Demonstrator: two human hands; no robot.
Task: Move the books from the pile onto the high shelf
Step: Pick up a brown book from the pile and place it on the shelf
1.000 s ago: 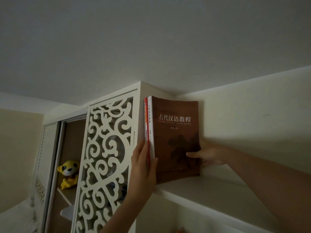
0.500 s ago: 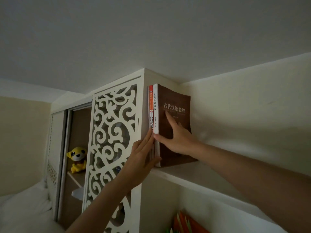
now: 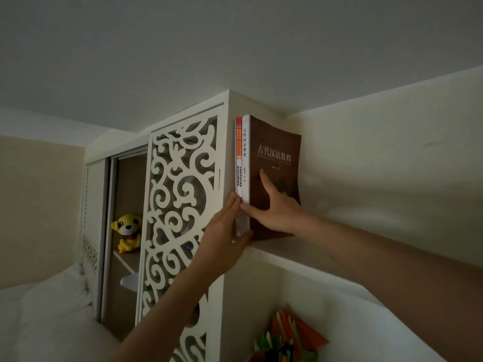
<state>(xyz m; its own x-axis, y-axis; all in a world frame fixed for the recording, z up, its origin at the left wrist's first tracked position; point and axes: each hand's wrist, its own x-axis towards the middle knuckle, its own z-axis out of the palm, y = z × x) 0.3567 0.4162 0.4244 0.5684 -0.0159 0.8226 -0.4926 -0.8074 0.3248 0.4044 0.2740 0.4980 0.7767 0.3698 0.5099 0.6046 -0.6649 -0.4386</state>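
Books [image 3: 271, 178] upright on high shelf [image 3: 300, 257] under ceiling; left hand [image 3: 222, 239], right hand [image 3: 277, 210] flat, fingers straight, pressing them.

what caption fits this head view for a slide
Both hands, left hand and right hand, press two upright books onto the high shelf.

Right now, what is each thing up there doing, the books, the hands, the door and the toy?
brown book: upright on the high shelf
red book: upright against the cabinet side
left hand: flat against the spines
right hand: flat on the brown cover
carved door: slid partly open
yellow toy: sitting inside
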